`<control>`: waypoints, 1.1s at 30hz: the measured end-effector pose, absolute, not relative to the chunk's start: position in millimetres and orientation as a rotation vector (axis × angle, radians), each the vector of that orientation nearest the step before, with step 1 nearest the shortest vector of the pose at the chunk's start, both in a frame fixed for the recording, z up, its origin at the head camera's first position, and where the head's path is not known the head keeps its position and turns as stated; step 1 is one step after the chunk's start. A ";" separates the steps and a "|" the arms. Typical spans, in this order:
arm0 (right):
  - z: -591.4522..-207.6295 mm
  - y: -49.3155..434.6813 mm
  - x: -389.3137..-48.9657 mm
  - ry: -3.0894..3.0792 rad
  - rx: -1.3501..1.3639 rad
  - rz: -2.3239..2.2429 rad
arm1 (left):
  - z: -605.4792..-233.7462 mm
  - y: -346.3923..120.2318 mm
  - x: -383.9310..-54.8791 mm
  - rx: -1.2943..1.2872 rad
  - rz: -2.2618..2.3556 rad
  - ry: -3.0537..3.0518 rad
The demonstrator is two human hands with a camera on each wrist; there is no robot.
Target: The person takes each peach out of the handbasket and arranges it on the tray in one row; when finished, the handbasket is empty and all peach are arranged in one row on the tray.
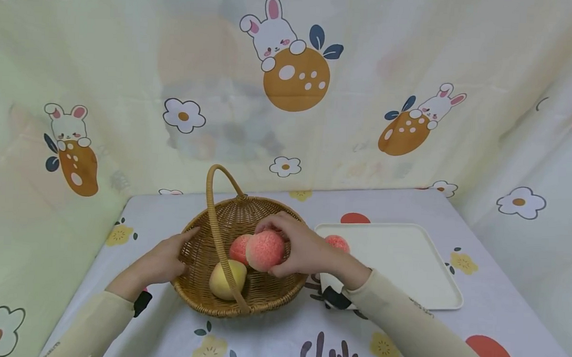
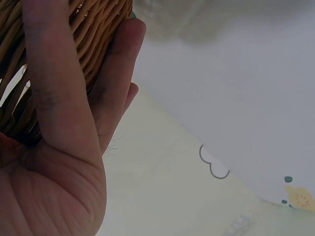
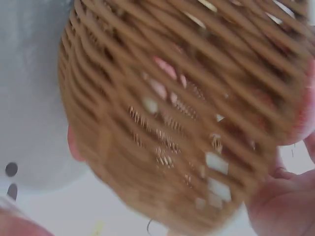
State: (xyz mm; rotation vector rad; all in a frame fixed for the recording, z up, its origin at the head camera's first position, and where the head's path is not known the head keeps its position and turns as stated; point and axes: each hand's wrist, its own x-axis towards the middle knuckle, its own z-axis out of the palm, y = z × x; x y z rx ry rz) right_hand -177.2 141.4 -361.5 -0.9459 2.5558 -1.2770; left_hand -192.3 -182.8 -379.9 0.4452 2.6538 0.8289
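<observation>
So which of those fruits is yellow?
The yellow fruit lies in the basket behind its handle; the other three look pinkish-red: one in the right hand, one partly behind it, one by the tray.

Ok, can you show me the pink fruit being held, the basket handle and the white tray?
Held pink fruit [image 1: 265,250], head view: its visible middle.
Basket handle [image 1: 214,220], head view: partway up its arch.
White tray [image 1: 394,256], head view: its bare middle.

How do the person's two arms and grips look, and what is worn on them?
The left sleeve and the right sleeve are long and cream-coloured, each with small dark lettering, too small to read. Both end short of the wrists. A small black object sits by the left cuff. The left grip and right grip are bare hands, without gloves.
</observation>
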 end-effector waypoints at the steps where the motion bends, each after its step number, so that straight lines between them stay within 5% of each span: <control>1: -359.5 146.9 -177.4 2.513 -0.948 -1.364 | -380.0 -182.8 -192.3 0.443 0.829 2.653; 10: -349.2 214.2 -182.0 2.273 -0.799 -1.864 | -383.7 -184.8 -193.5 0.442 0.836 2.649; 16: -353.8 272.9 -180.0 2.498 -0.658 -1.810 | -384.8 -186.9 -195.7 0.451 0.849 2.639; 25: -400.1 351.5 -184.4 2.735 -0.446 -1.409 | -381.7 -186.6 -197.1 0.430 0.835 2.640; 33: -438.7 371.5 -178.9 2.586 -0.394 -1.459 | -382.4 -186.1 -196.5 0.437 0.830 2.643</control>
